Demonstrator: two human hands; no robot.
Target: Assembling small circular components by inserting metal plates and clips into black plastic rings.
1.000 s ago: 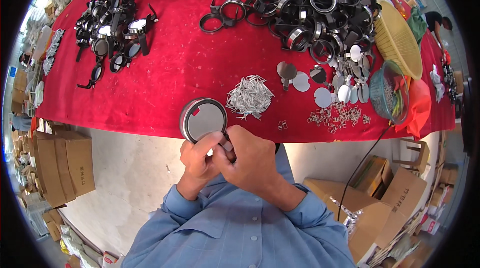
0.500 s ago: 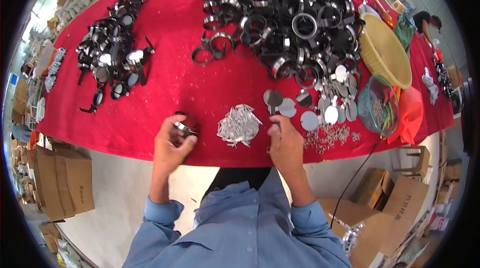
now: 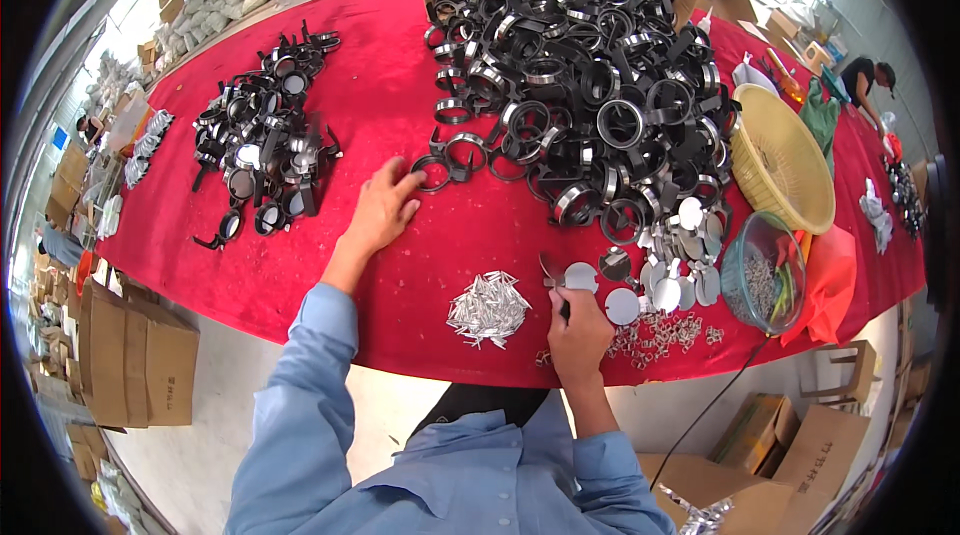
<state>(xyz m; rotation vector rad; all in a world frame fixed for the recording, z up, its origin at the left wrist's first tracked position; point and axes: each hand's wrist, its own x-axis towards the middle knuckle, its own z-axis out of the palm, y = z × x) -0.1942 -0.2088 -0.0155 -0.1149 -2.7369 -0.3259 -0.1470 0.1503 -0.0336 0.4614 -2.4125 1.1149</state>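
Observation:
My left hand (image 3: 385, 205) is stretched over the red cloth with its fingers apart. Its fingertips meet the near edge of a black ring with a side tab (image 3: 432, 173), at the border of a large heap of black and silver rings (image 3: 620, 120). Close to the front edge, my right hand (image 3: 580, 337) is closed around a small black-handled tool (image 3: 565, 311), mostly hidden by the fingers. Just beyond it lie round silver discs (image 3: 621, 306). Between my hands is a pile of thin silver pins (image 3: 488, 309). Small metal clips (image 3: 665, 337) are scattered right of my right hand.
Rings fitted with discs form a pile (image 3: 265, 130) at the left. On the right stand a yellow basket (image 3: 785, 160) and a clear bowl of small parts (image 3: 758, 285), beside red plastic (image 3: 832, 280). Cardboard boxes (image 3: 135, 355) flank the table. Another person (image 3: 862, 85) bends at the far right.
My left hand has let go of the ring part it held near the front edge and reached forward to the heap. My right hand keeps its grip, tilted differently. The whole view has shifted.

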